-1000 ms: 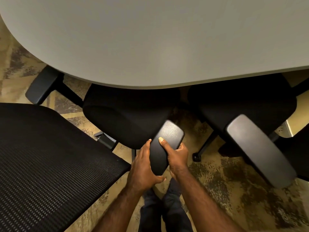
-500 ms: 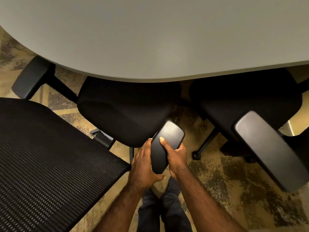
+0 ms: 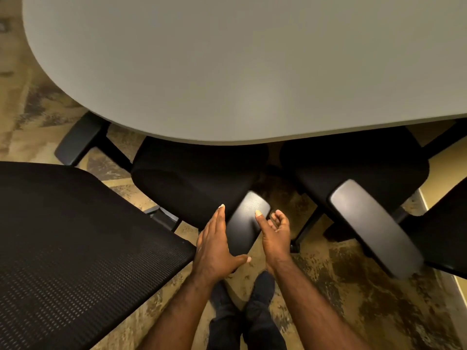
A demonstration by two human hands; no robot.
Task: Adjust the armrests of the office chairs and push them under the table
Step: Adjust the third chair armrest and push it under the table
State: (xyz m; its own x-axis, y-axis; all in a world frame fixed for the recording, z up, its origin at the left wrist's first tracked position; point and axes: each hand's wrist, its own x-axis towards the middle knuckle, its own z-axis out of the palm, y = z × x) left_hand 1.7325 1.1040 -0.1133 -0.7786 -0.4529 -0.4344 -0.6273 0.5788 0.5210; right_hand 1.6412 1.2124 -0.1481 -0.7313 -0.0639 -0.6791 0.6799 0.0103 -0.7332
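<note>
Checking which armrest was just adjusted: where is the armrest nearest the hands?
In the head view, the armrest sits low at centre, between the left hand and right hand, beside the seat.

Warm, dim indoor light falls from overhead. A soft pale sheen sits on the grey table (image 3: 227, 72) near its front edge, and glare brightens the tops of both armrest pads (image 3: 249, 218). Under the table's edge the chair seats (image 3: 192, 170) sink into deep shadow. Wide-angle distortion bends the table's edge; the far-left carpet (image 3: 15, 72) smears soft.
</note>
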